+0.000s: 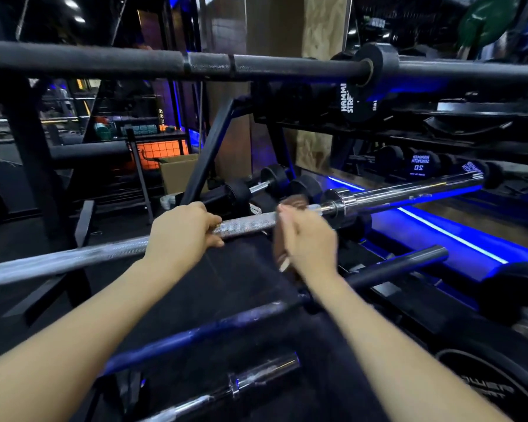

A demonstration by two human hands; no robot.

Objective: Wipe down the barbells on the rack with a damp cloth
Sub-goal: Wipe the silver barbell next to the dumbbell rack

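Note:
A chrome barbell [244,222] with a knurled shaft runs across the middle of the rack, its shiny sleeve [409,190] pointing right. My left hand [182,231] grips the shaft from above. My right hand [307,240] holds a brown cloth [293,204] wrapped round the shaft close to the collar; hand and cloth are blurred. A black barbell [134,60] lies on the top level. Below are a dark blue-lit bar [211,325] and another chrome bar [256,374].
The black rack frame [208,153] slants up behind the bars. Dumbbells [421,166] fill shelves at right above a blue light strip [445,233]. A cardboard box [177,175] stands on the floor behind. A black weight plate [482,388] lies at bottom right.

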